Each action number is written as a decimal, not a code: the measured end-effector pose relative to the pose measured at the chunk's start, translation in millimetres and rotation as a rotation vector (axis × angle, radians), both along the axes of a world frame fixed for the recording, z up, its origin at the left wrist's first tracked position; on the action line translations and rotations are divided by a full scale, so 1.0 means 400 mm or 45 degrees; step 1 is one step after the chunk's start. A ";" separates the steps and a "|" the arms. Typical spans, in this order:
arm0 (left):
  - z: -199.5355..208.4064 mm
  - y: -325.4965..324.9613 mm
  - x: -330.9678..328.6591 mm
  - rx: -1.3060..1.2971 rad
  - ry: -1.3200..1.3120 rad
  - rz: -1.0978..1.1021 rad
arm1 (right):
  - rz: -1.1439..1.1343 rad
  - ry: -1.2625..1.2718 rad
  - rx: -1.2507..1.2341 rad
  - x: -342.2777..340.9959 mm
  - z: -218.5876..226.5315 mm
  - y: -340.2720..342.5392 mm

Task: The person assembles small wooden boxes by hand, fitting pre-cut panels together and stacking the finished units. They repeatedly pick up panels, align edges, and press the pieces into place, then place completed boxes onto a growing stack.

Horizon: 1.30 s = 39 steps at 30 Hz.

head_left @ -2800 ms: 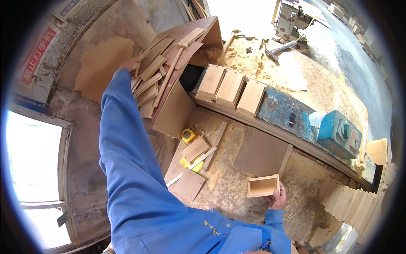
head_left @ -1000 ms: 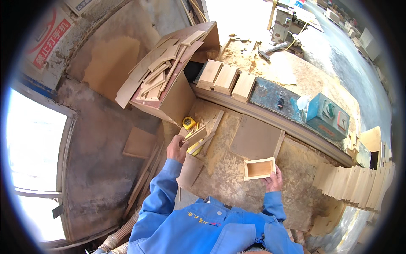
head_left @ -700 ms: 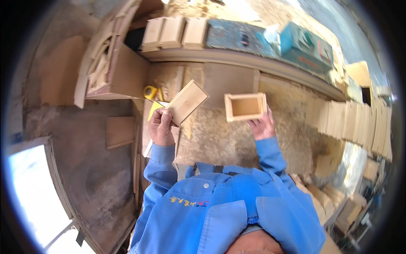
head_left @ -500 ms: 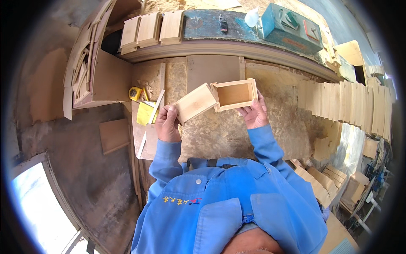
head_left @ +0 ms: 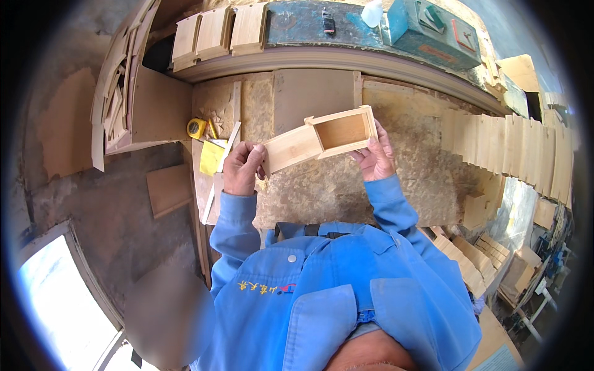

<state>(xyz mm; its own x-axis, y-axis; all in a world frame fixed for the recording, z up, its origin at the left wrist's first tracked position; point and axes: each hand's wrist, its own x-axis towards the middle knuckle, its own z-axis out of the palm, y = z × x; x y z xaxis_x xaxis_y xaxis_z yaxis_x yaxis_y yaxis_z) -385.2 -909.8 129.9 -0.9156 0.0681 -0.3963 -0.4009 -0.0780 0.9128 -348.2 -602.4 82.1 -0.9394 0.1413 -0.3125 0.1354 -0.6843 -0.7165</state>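
Observation:
My left hand grips the left end of a flat wooden lid, thumb on top. My right hand holds the right end of a small open wooden box, its thumb over the near corner and its fingers beneath. The lid's right end is at the box's left end, lined up with the opening and apparently in its grooves. The box's inside shows bare through the uncovered part. Both pieces are held above the worktable, tilted slightly up to the right.
At the table's left lie a yellow tape measure, a yellow pad and wood strips. Behind, wooden panels and a teal machine box stand on a ledge. A long row of thin boards fills the right side.
The lid has turned and come into line with the box's open end, where before it met the box at an angle. The box has tilted up to the right.

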 end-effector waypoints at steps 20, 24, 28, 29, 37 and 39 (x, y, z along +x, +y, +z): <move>-0.077 0.107 -0.043 0.023 0.197 0.520 | 0.076 0.001 -0.001 0.004 -0.016 -0.037; -0.128 0.240 -0.038 0.188 0.211 0.442 | 0.169 0.009 0.127 0.021 -0.019 -0.085; -0.147 0.270 -0.050 0.117 0.215 0.411 | 0.139 0.047 0.009 0.018 -0.024 -0.062; -0.149 0.267 -0.053 0.239 0.134 0.441 | 0.118 0.045 -0.013 0.017 -0.025 -0.054; -0.173 0.186 -0.029 0.455 0.021 0.563 | 0.015 0.053 0.046 0.001 -0.025 -0.030; -0.176 0.178 -0.015 0.454 0.034 0.577 | 0.029 0.055 0.063 -0.001 -0.023 -0.028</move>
<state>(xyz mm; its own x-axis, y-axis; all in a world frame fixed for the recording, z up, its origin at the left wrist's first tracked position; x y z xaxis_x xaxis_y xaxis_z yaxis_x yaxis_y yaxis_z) -391.1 -838.6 59.6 -0.8939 -0.2081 -0.3970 -0.2327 -0.5416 0.8078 -348.7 -613.7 72.8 -0.9550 0.1344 -0.2644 0.1183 -0.6450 -0.7550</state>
